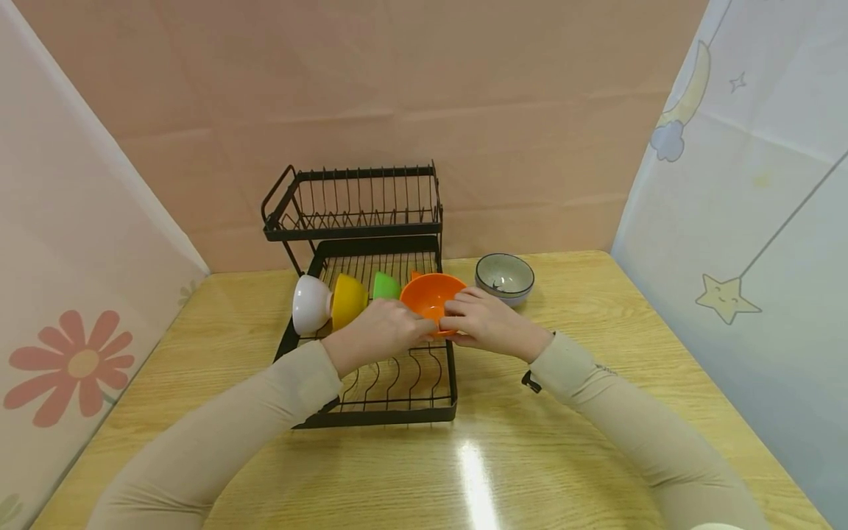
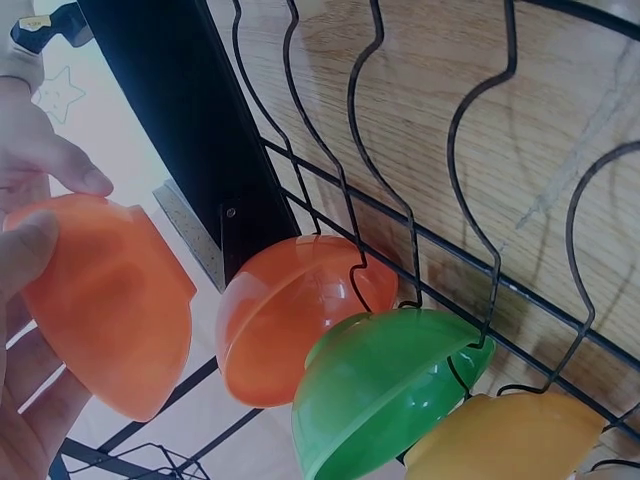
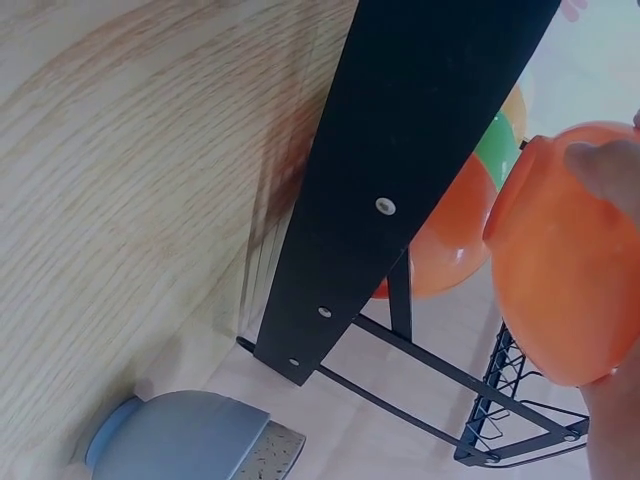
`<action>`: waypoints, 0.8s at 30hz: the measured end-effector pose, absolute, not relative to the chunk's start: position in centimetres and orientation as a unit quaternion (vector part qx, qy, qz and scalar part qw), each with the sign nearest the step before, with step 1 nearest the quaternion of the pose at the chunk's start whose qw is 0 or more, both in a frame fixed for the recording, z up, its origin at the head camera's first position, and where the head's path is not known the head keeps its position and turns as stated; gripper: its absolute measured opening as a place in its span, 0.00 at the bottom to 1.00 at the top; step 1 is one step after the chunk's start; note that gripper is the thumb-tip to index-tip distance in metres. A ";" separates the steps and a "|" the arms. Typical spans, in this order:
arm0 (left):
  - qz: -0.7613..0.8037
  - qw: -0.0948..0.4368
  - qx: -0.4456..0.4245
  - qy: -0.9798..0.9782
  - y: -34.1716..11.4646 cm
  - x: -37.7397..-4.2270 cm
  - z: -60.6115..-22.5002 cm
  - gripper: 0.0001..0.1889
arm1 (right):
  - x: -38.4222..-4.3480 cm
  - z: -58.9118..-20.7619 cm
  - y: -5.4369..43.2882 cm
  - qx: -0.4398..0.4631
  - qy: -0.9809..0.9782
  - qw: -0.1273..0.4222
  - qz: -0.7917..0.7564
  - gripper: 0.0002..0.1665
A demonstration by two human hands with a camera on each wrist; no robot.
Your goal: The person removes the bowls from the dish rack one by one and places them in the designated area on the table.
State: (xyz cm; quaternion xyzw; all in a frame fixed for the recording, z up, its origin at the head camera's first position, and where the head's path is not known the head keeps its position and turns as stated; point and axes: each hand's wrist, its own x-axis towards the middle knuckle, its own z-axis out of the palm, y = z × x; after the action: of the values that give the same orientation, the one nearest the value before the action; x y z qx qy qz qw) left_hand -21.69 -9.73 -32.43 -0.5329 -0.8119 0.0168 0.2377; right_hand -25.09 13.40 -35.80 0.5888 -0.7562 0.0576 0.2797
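Note:
Both hands hold an orange bowl over the right side of a black dish rack, its inside facing up toward the head camera. My left hand grips the near left rim, and my right hand grips the right side. In the left wrist view the held bowl hangs apart from a second orange bowl, which stands tilted in the rack's wires. Beside that one lean a green bowl, a yellow bowl and a white bowl.
Right of the rack, stacked grey bowls with dark rims stand on the wooden table. An upper wire tier rises at the rack's back. A small black object shows beside the right cuff. Cloth walls enclose the table.

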 end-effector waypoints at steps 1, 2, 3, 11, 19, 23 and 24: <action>0.013 0.239 -0.535 -0.810 -9.7 -21.7 -32.4 0.10 | -25.1 -35.8 13.4 0.589 -0.755 0.282 0.058 0.12; 0.011 0.240 -0.537 -0.809 -9.7 -21.7 -32.4 0.10 | -25.1 -35.8 13.4 0.590 -0.754 0.284 0.059 0.12; 0.009 0.241 -0.539 -0.807 -9.7 -21.7 -32.4 0.10 | -25.1 -35.8 13.4 0.590 -0.753 0.285 0.060 0.11; -0.003 0.232 -0.534 -0.813 -9.7 -21.8 -32.3 0.09 | -25.2 -36.0 13.4 0.593 -0.748 0.288 0.068 0.10; -0.095 0.210 -0.447 -0.864 -10.3 -22.1 -30.6 0.09 | -25.2 -36.2 14.0 0.589 -0.751 0.291 0.056 0.12; -0.182 0.153 -0.310 -0.921 -10.9 -22.6 -29.3 0.08 | -25.2 -36.1 14.2 0.587 -0.753 0.291 0.059 0.11; -0.200 0.124 -0.275 -0.932 -11.1 -22.7 -29.0 0.08 | -25.2 -36.1 14.2 0.587 -0.754 0.290 0.061 0.10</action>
State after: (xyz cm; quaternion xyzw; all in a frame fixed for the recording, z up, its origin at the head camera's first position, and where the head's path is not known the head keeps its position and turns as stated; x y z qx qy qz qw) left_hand -22.68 -11.13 -28.99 -0.2755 -0.9320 -0.2002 0.1243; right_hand -25.20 14.22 -36.05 0.5868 -0.7537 0.0608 0.2896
